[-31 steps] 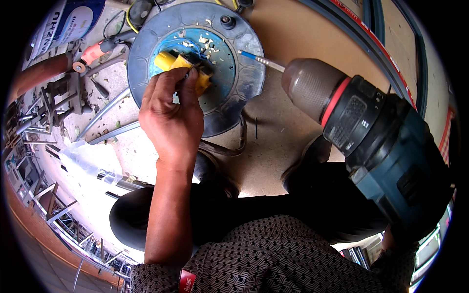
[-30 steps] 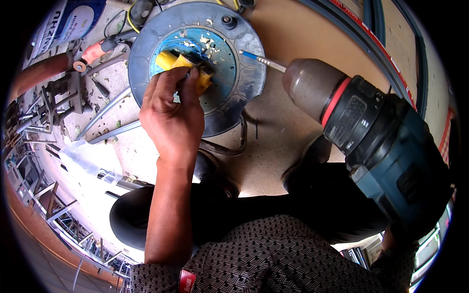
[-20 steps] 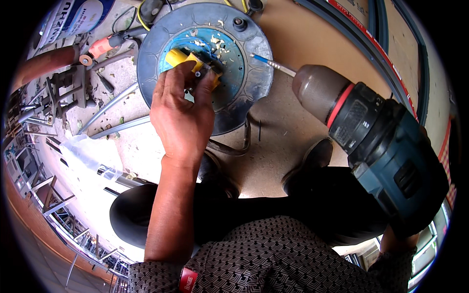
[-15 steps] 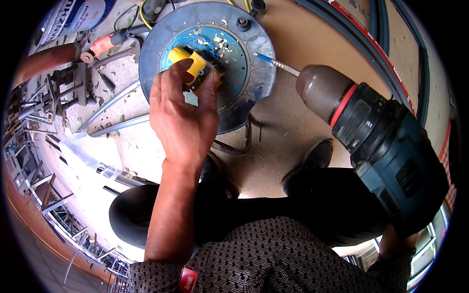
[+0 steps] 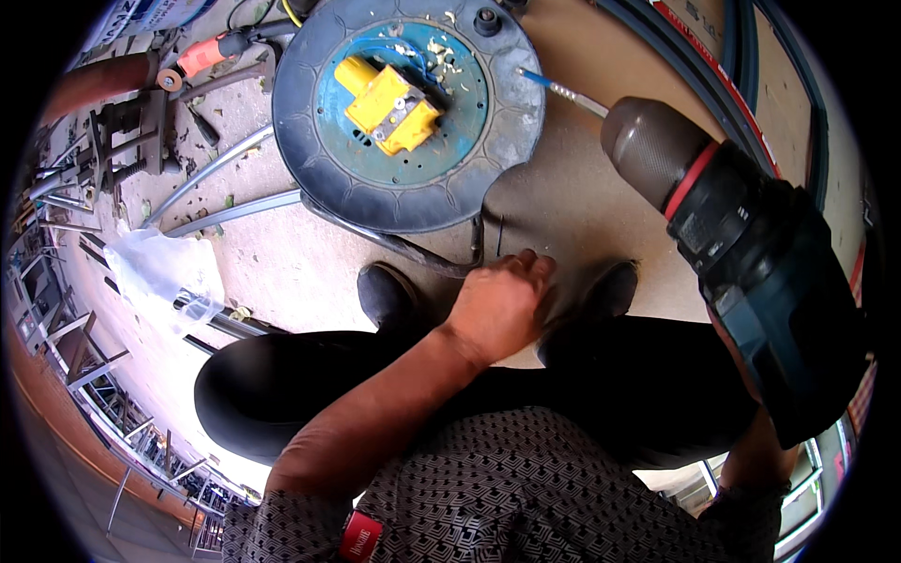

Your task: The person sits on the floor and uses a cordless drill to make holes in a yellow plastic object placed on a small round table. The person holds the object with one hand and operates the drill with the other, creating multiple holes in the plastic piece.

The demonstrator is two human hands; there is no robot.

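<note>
My left hand (image 5: 504, 303) is above the floor between my shoes, its fingers curled; whether anything is in them is hidden. My right hand (image 5: 738, 355), mostly hidden behind the tool, grips a teal and black power drill (image 5: 751, 258). From the chuck, a bit (image 5: 563, 91) with a blue tip points up and left. The tip appears over the right rim of a black cable reel (image 5: 314, 174). On the reel's blue-green centre rests a yellow plastic piece (image 5: 375, 105) with a rounded knob and a grey strip. Neither hand touches it.
Pale shavings (image 5: 441, 58) lie on the reel. Metal bars (image 5: 244, 206) and a clear plastic bag (image 5: 174, 272) are to the left. An orange power tool (image 5: 200, 58) lies beyond them. Dark frame strips (image 5: 737, 98) line the far right. My shoes (image 5: 387, 293) stand below the reel.
My left hand has let go of the yellow piece and come down and right, toward my knees. The drill has shifted slightly right; the reel sits a little higher in view.
</note>
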